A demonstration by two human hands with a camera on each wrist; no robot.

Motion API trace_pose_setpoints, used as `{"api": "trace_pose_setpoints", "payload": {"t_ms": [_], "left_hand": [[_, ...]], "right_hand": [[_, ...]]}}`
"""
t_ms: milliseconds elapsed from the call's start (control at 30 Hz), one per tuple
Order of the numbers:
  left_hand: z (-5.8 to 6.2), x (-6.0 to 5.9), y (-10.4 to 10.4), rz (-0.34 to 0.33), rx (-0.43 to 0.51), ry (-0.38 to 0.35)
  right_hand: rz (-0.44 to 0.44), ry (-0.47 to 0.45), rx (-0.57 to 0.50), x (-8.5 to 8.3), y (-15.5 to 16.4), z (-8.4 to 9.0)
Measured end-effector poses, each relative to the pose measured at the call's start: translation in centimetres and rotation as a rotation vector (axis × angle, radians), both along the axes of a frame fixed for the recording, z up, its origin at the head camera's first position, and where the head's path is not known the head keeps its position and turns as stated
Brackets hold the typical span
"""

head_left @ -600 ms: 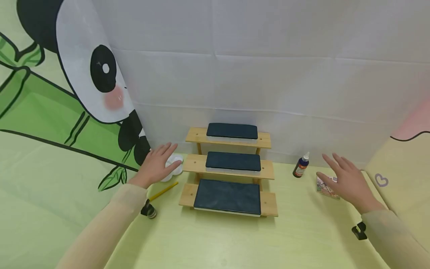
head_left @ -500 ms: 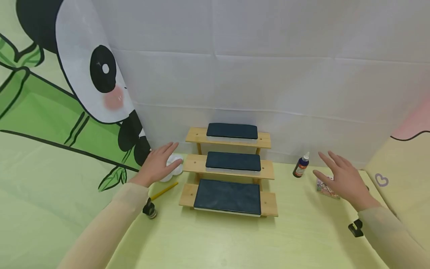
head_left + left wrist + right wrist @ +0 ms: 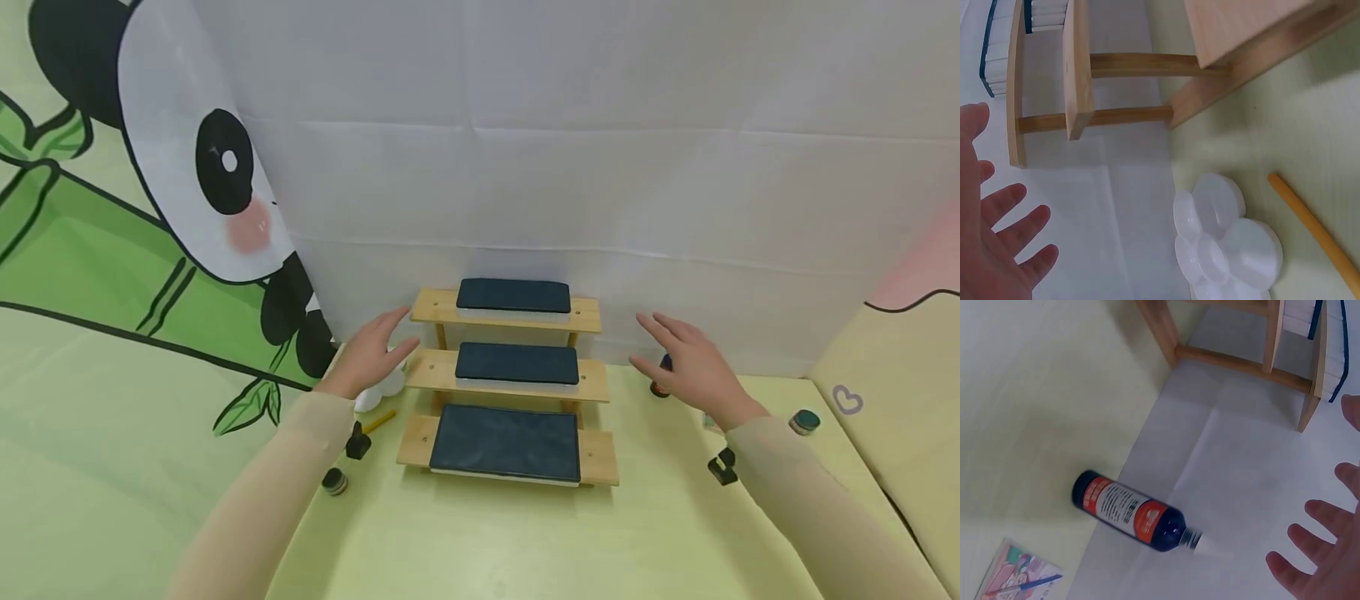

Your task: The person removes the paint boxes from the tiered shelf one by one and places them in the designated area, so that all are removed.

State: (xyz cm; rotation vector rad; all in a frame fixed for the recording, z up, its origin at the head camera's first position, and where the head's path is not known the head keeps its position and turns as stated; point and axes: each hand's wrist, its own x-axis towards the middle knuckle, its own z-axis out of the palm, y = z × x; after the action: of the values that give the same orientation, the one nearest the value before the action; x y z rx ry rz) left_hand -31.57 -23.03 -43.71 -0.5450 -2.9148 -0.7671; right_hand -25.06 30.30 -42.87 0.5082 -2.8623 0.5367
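A three-tier wooden rack point(image 3: 596, 385) stands on the table, with a dark-topped, white-sided block point(image 3: 506, 442) on each step. My left hand point(image 3: 367, 358) is in the air by the rack's left end, fingers spread and holding nothing. Below it lies a white flower-shaped palette point(image 3: 1254, 253), partly covered in the head view. On the other side, my right hand point(image 3: 693, 371) hovers to the right of the rack, fingers also apart and nothing in them. It overlaps a dark blue bottle point(image 3: 1125, 509) with a white nozzle and an orange-and-white label.
A yellow stick point(image 3: 1313, 225) lies beside the palette, and a small jar point(image 3: 334, 481) is near the left sleeve. At the right are a green-lidded jar point(image 3: 805, 422) and a colourful picture card point(image 3: 1019, 575) with a blue brush-like stick. A white cloth point(image 3: 525, 183) hangs behind the rack.
Both hands have moved inward toward the rack, the right one farther, over the bottle and most of the card. The green-lidded jar has come into sight. The head view has shifted slightly.
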Motion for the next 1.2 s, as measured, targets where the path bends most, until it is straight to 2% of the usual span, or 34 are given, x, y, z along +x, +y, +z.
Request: {"api": "trace_pose_setpoints", "payload": {"t_ms": [233, 400, 633, 833, 1200], "left_hand": [[0.0, -1.0, 1.5, -0.004, 0.067, -0.029], [0.0, -1.4, 1.8, 0.006, 0.127, -0.073], [-0.9, -1.8, 1.7, 0.021, 0.205, -0.083], [-1.7, -2.1, 1.7, 0.025, 0.262, -0.095], [-1.9, -2.4, 2.2, 0.043, 0.307, -0.161]], "right_hand": [[0.022, -0.032, -0.046, -2.6, -3.4, 0.9], [0.056, -0.061, -0.125, -4.6, -5.2, 1.4], [0.105, -0.126, -0.257, -6.6, -7.0, 1.6], [0.119, -0.163, -0.343, -7.8, -7.7, 1.4], [0.171, -0.229, -0.424, -9.2, -8.8, 1.0]]}}
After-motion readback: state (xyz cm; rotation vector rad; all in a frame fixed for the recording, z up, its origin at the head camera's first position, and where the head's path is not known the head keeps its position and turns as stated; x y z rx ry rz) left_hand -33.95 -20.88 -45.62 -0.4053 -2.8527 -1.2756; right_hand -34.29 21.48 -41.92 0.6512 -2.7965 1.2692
